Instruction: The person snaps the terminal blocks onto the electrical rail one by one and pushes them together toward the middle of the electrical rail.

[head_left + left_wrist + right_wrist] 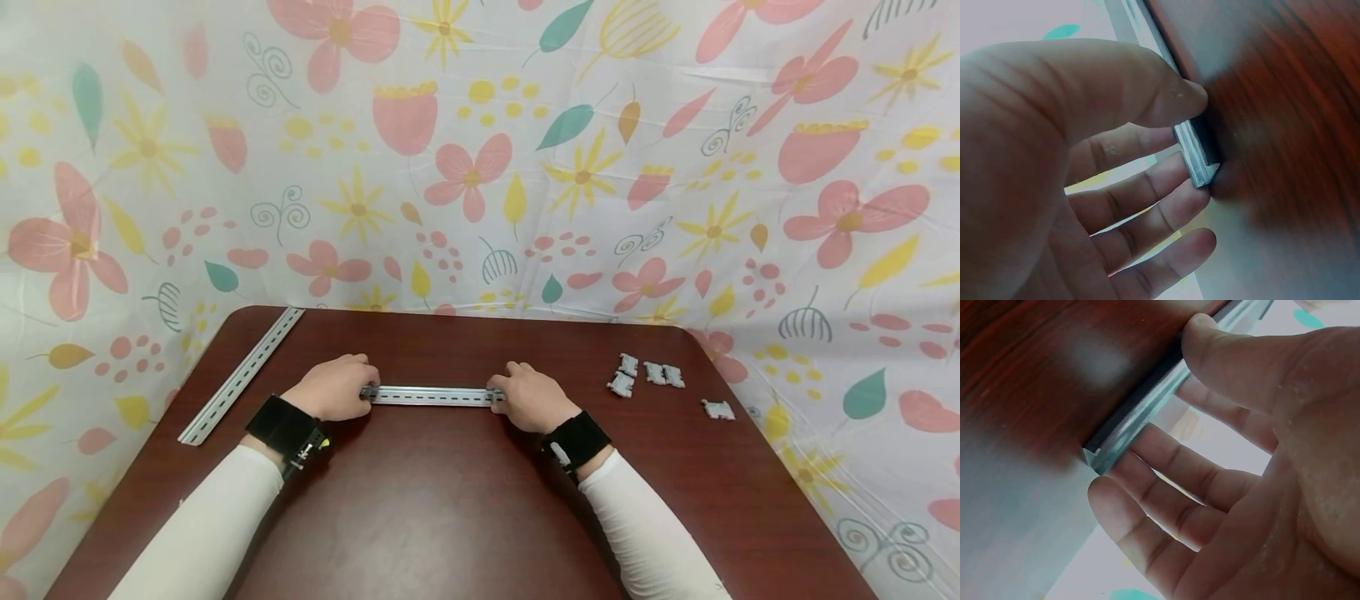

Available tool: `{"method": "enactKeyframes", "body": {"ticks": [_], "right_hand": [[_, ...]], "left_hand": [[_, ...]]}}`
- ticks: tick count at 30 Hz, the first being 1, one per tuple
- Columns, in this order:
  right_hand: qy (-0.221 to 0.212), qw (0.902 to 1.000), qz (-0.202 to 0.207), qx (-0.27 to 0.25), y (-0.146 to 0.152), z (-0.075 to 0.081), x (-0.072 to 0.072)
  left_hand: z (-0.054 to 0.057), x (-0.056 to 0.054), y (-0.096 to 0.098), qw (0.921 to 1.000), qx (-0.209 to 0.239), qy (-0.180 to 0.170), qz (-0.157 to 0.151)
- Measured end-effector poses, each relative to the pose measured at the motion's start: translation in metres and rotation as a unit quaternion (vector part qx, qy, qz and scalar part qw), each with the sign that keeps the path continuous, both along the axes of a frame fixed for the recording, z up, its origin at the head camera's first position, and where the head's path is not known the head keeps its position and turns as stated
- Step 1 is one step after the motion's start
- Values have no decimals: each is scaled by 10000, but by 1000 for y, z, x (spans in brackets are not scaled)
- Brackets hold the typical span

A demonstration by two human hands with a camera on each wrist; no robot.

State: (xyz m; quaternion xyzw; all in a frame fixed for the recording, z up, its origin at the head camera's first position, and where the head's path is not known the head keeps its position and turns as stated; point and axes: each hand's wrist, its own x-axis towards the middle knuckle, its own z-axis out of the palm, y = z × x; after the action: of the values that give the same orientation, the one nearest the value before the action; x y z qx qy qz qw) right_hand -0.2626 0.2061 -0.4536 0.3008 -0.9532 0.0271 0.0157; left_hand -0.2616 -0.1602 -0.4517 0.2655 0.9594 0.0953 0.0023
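A short slotted metal DIN rail (431,397) lies crosswise in the middle of the table, between the two hands. My left hand (337,389) grips its left end; in the left wrist view the thumb and fingers pinch the rail (1192,153) near its tip. At the other end my right hand (531,397) holds it the same way, and the right wrist view shows the rail (1141,412) between thumb and fingers. Whether the rail touches the tabletop all along is hard to tell.
A longer slotted rail (243,375) lies slantwise along the table's left side. Several small grey clip-like pieces (621,384) are scattered to the right, one lone piece (718,409) close to the right edge. Behind the brown table (420,517) hangs a flowered cloth (480,250).
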Motion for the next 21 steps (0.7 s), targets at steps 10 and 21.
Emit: {"method": "enactKeyframes", "body": {"ticks": [10,21], "right_hand": [[-22,10000,-36,52,-1,3,3],[-125,9999,-33,54,-1,1,1]], "left_hand": [[-1,-2,1,10000,22,16,-11],[-2,0,1,10000,42,-18,27]]}}
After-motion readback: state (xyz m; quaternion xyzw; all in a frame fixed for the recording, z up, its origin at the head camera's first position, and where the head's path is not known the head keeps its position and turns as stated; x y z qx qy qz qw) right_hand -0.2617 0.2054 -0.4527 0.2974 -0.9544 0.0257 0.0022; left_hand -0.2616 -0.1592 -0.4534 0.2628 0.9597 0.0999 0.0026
